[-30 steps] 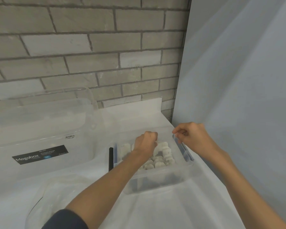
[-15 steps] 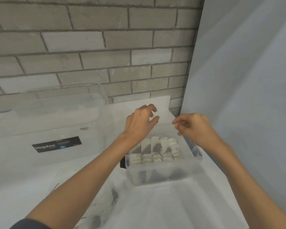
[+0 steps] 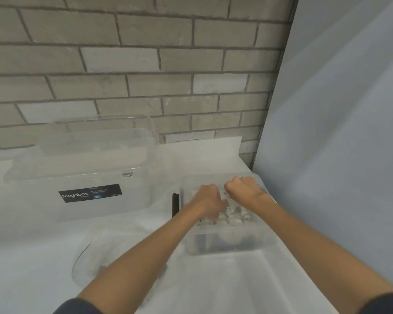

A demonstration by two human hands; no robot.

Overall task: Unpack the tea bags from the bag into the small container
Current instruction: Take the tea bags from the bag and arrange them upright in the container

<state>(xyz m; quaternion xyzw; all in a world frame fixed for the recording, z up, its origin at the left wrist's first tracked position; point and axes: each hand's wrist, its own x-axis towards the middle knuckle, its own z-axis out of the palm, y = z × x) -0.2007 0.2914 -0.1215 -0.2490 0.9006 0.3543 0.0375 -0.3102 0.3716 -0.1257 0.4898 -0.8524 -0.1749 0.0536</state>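
Your left hand (image 3: pixel 208 200) curls down among the tea bags (image 3: pixel 233 217) in the small container (image 3: pixel 225 248) at centre right, probably packing them tidy. Your right hand (image 3: pixel 243 189) is fisted just beside it. I cannot tell whether either holds a bag.

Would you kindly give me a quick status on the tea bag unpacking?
Left hand and right hand at small container, fingers curled, grip hidden. Tea bags packed inside. Clear bag lies beside left forearm; nothing in the way.

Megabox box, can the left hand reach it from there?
Probably yes. The left hand is down in the small container, the Megabox box stands close on its left, and nothing tall lies between them.
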